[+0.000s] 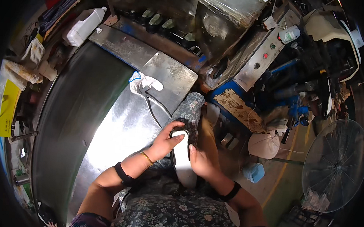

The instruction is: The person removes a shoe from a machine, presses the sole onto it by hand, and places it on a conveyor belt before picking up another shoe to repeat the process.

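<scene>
Over my lap, both hands hold a long white shoe-shaped piece with a black edge (pixel 181 157). My left hand (pixel 165 142) grips its far left side, the thumb lying on the white face. On the right edge rests the thumb of my right hand (pixel 202 161); its other fingers are curled beneath, mostly hidden. Beyond my left hand, on the metal table, lie a white glove with a blue cuff (pixel 153 83) and a metal tool with two long curved handles (pixel 150 109). The tool's head is hidden by the glove.
A dark conveyor belt (pixel 74 109) curves along the left, beside the shiny metal table (pixel 116 127). A white jug (pixel 84 27) stands at the far left. A machine panel with buttons (pixel 262 56) is at the far right; a caged fan (pixel 336 165) and a light-blue bin (pixel 253 172) are nearer.
</scene>
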The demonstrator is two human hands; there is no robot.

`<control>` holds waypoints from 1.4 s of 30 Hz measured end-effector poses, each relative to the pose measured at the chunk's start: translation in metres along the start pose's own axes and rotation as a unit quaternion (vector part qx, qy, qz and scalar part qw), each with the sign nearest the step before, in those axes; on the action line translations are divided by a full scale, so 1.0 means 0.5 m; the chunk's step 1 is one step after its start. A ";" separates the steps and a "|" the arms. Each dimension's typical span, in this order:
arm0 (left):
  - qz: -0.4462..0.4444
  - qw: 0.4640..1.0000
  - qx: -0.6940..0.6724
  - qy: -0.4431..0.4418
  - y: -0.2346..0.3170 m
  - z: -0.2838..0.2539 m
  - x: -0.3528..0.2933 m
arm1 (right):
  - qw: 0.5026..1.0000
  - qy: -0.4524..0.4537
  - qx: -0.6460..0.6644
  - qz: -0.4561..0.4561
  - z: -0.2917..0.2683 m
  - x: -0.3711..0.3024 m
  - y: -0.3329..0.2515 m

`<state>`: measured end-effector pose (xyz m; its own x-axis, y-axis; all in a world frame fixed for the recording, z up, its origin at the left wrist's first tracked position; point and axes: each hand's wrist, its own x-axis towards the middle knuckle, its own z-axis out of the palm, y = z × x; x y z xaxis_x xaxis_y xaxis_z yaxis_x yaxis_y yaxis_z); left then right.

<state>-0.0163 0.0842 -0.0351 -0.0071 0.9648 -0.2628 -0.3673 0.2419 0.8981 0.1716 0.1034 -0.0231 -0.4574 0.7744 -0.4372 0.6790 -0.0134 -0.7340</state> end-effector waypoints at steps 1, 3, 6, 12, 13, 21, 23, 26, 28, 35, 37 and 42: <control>0.005 1.000 0.014 0.009 -0.003 -0.002 0.004 | 0.994 0.045 -0.096 -0.026 0.003 0.004 -0.015; 0.017 1.000 0.009 0.013 -0.004 0.005 0.007 | 0.975 0.075 -0.199 -0.068 0.008 0.006 -0.024; 0.032 0.999 0.030 0.013 -0.002 0.008 0.011 | 0.954 0.104 -0.242 -0.144 0.008 0.012 -0.001; -0.094 0.980 -0.137 -0.112 0.038 -0.022 0.011 | 0.968 -0.060 0.212 -0.117 0.023 -0.020 0.078; -0.020 0.942 -0.287 -0.171 -0.002 -0.066 0.029 | 0.959 -0.066 0.255 -0.102 0.027 -0.017 0.074; -0.106 0.772 0.607 0.160 0.130 0.030 -0.024 | 0.986 0.083 0.144 -0.035 0.101 0.006 -0.089; -0.095 0.728 0.660 0.159 0.114 0.018 -0.045 | 0.981 0.082 0.171 -0.035 0.113 0.000 -0.092; 0.134 0.843 0.480 0.202 0.037 0.001 -0.104 | 0.950 0.085 0.261 -0.147 0.128 0.011 -0.051; 0.122 0.874 0.396 0.255 0.013 0.016 -0.116 | 0.958 0.106 0.229 -0.135 0.130 0.002 -0.034; -0.161 0.947 -0.233 0.153 0.050 -0.054 0.013 | 0.998 -0.052 0.025 -0.032 -0.023 0.011 -0.106; -0.225 0.947 -0.211 0.087 0.093 -0.060 0.067 | 0.939 0.002 0.332 0.085 -0.029 0.113 -0.046; -0.110 0.952 0.277 0.071 0.109 -0.024 0.116 | 0.988 0.131 -0.043 -0.069 -0.023 0.250 -0.083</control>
<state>-0.0479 0.1522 -0.0059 -0.1272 0.8703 -0.4759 0.1716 0.4919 0.8536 0.0931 0.2082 -0.0413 -0.3924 0.9022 -0.1794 0.6722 0.1481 -0.7254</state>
